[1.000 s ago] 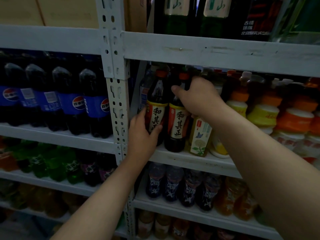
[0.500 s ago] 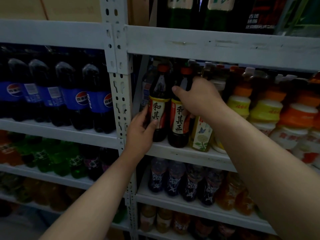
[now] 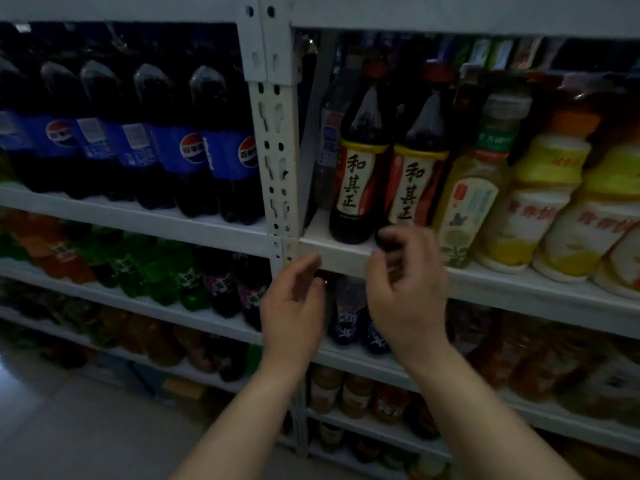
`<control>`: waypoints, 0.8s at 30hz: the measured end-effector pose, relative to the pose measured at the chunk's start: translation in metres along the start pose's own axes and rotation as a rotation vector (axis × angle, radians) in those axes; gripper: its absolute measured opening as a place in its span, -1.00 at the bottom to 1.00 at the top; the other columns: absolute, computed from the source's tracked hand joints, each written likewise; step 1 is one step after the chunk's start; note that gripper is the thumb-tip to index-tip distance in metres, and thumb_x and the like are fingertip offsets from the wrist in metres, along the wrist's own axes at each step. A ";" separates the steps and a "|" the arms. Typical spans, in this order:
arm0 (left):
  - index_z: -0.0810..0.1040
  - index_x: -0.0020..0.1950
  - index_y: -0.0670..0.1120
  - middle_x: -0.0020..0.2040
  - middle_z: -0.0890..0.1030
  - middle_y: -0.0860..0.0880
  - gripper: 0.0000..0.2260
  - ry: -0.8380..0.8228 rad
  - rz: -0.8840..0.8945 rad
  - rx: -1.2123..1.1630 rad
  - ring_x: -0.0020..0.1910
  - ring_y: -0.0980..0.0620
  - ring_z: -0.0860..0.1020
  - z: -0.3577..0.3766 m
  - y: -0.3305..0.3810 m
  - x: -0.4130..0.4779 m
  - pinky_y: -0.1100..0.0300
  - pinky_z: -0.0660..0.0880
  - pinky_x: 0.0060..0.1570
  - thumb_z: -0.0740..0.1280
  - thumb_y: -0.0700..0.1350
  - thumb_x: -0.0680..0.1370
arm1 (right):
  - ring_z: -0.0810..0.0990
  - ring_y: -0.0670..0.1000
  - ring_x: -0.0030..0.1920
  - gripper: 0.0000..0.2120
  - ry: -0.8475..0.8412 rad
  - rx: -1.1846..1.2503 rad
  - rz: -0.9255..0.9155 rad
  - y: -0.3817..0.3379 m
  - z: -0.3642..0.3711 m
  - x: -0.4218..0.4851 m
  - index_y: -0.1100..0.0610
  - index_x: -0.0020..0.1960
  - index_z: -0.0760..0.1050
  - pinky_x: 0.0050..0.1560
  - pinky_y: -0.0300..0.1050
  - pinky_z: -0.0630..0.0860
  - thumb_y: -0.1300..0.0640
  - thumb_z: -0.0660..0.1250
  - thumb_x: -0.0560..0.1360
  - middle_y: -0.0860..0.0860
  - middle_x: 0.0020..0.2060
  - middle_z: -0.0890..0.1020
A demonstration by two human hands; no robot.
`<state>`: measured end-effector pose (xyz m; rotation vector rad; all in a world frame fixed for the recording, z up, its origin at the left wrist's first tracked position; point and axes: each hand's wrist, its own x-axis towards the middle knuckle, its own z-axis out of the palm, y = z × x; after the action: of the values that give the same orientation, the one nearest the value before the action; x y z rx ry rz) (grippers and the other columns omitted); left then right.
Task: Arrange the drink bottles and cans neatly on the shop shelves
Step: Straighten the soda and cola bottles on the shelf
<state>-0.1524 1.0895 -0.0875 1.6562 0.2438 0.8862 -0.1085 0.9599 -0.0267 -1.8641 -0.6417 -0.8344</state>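
Observation:
Two dark herbal-tea bottles with red caps stand upright side by side on the white shelf (image 3: 339,252), the left one (image 3: 360,161) and the right one (image 3: 419,168). My left hand (image 3: 294,306) hangs below the shelf edge, fingers loosely curled, holding nothing. My right hand (image 3: 408,292) is just in front of the shelf lip under the right tea bottle, fingers relaxed and blurred, empty. Behind both hands, on the shelf below, stand dark bottles with blue labels (image 3: 349,317).
Large cola bottles (image 3: 194,150) fill the left bay past the perforated upright post (image 3: 277,168). A yellow tea bottle (image 3: 467,202) and yellow-white milk-drink bottles (image 3: 540,202) stand to the right. Green and purple soda bottles (image 3: 187,278) sit lower left. Tiled floor lies bottom left.
Both hands have let go of the two tea bottles and dropped down below the shelf edge. The camera has tilted downward and moved closer.

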 end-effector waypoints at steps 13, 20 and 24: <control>0.57 0.03 0.05 -0.07 0.65 -0.06 -0.92 0.346 -0.683 0.046 -0.11 -0.01 0.63 -0.133 -0.082 0.002 0.11 0.59 -0.15 0.34 -0.11 0.57 | 0.46 -0.07 0.21 -0.34 -1.104 0.241 0.662 0.019 0.141 -0.095 -0.04 0.47 0.20 0.14 -0.17 0.49 -0.09 0.36 0.45 -0.07 0.26 0.44; 0.49 0.29 -0.03 0.01 0.55 0.13 -0.66 0.121 -0.626 0.288 -0.03 0.12 0.53 -0.156 -0.110 0.057 0.21 0.45 -0.07 0.37 -0.05 0.53 | 0.22 -0.04 0.38 -0.10 -0.854 0.255 0.718 0.007 0.207 -0.110 -0.02 0.54 -0.15 0.33 -0.21 0.15 0.08 0.40 0.44 -0.03 0.45 0.19; 0.48 0.20 -0.03 0.12 0.59 0.03 -0.68 -0.057 -0.505 0.348 0.06 0.02 0.55 -0.154 -0.135 0.089 0.12 0.50 0.06 0.40 -0.07 0.47 | 0.29 0.11 0.40 -0.20 -0.565 0.167 0.838 0.004 0.257 -0.111 0.10 0.53 -0.04 0.42 -0.01 0.24 0.12 0.37 0.46 0.09 0.44 0.26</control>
<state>-0.1530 1.2980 -0.1685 1.8150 0.7745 0.4270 -0.1061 1.1844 -0.1937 -1.9579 -0.1903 0.2891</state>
